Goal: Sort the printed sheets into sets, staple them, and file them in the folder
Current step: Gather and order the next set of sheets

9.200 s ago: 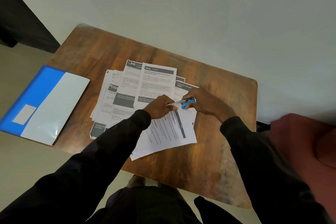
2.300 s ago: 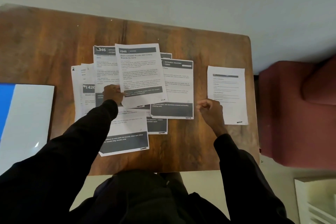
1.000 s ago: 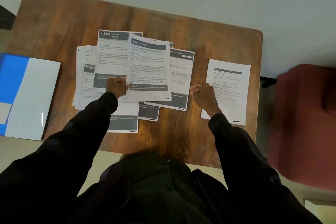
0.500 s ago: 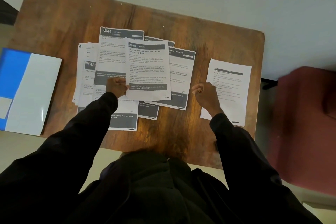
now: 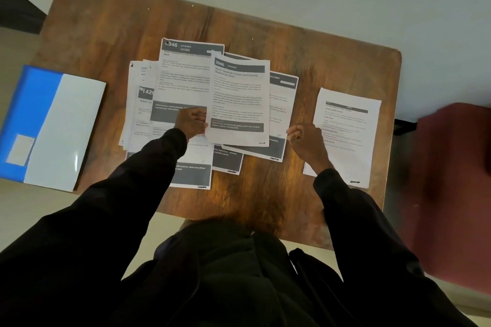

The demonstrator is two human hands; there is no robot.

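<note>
- Person's left hand (image 5: 191, 121) pinches the 2946 sheet (image 5: 239, 98) atop the spread sheets (image 5: 170, 114) on the counter (image 5: 265, 194).
- Their right hand (image 5: 305, 141) is clenched; contents cannot be told.
- Sorting appears underway; the next move likely calls for matching its partner page.
- The blue folder (image 5: 53, 127) lies left.

Left grip (image 5: 191, 122) in a pinch on one sheet (image 5: 239, 98), right grip (image 5: 305, 141) a loose fist nearby.

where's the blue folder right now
In the head view, the blue folder lies at the left end of the table, just left of the spread of printed sheets.
</note>
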